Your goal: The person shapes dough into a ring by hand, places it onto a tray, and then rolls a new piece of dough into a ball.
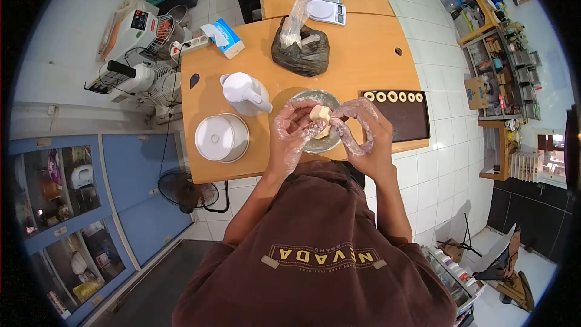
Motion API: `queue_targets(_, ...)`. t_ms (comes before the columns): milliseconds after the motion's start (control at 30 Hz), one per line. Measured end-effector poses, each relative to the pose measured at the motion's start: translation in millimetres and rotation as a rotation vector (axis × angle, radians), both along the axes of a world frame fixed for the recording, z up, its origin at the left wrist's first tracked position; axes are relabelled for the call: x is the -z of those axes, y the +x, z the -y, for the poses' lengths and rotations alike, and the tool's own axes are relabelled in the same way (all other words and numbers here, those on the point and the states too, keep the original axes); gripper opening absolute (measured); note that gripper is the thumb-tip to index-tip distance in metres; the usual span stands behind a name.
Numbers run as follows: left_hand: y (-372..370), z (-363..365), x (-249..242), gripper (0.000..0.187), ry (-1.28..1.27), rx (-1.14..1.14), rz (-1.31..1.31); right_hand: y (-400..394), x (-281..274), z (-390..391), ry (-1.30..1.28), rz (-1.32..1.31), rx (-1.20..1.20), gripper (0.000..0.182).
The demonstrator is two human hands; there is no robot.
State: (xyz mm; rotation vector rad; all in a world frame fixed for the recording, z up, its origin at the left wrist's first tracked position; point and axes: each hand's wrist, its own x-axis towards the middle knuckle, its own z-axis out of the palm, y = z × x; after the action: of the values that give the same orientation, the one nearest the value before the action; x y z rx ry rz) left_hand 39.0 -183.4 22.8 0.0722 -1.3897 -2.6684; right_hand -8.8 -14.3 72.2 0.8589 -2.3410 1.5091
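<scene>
While we lean over the tabletop (363, 42) in our brown sweatshirt (315, 254), both of our hands meet just above the near edge, each wrapped in a thin clear plastic glove. Our left hand (295, 130) is curled with its fingers closed around one side of a pale lump of dough (320, 115), and our right hand (362, 130) closes on the other side, so the dough sits pinched between the two, held in the air rather than resting on anything. Directly beneath and just beyond the hands is a round metal bowl (315, 97) dusted with flour; how much dough remains inside we cannot tell, since the hands cover most of it. Just to the right of our right hand lies a dark baking tray (407, 122), with a row of pale dough rings (393, 96) lined up along its far edge. To the left of our left hand stands a white lidded container (221, 138), and a little beyond it a white jug (243, 94) with its spout turned toward the bowl. Farther out, past the bowl, sits a dark plastic bag (301, 53) with a clear bag rising from its open top. Beyond that are two scales (327, 3) side by side, and off to the far left a blue and white box (226, 37) lies near the tabletop corner.
</scene>
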Motion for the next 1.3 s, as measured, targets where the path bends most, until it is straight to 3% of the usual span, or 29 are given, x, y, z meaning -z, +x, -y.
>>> queue_targets(100,-2,2,6,0.042,-0.017,0.034,0.032,0,-5,0,0.004,0.102,-0.020,0.019)
queue_targets(200,-2,4,8,0.039,0.269,0.110,0.032,-1,-5,0,-0.040,0.078,-0.046,0.020)
queue_targets(300,-3,7,4,0.038,0.333,0.209,0.130,-2,-15,-4,-0.125,0.153,-0.112,0.024)
queue_targets(400,-4,8,2,0.038,0.350,0.288,0.140,-5,-18,-11,0.013,0.026,-0.144,0.028)
queue_targets(800,-4,18,1,0.045,0.319,0.392,0.031,-5,-22,-19,0.085,0.062,-0.181,0.040)
queue_targets(1300,-6,33,-9,0.062,0.003,0.503,0.166,-2,-27,-20,0.048,0.129,-0.258,0.028)
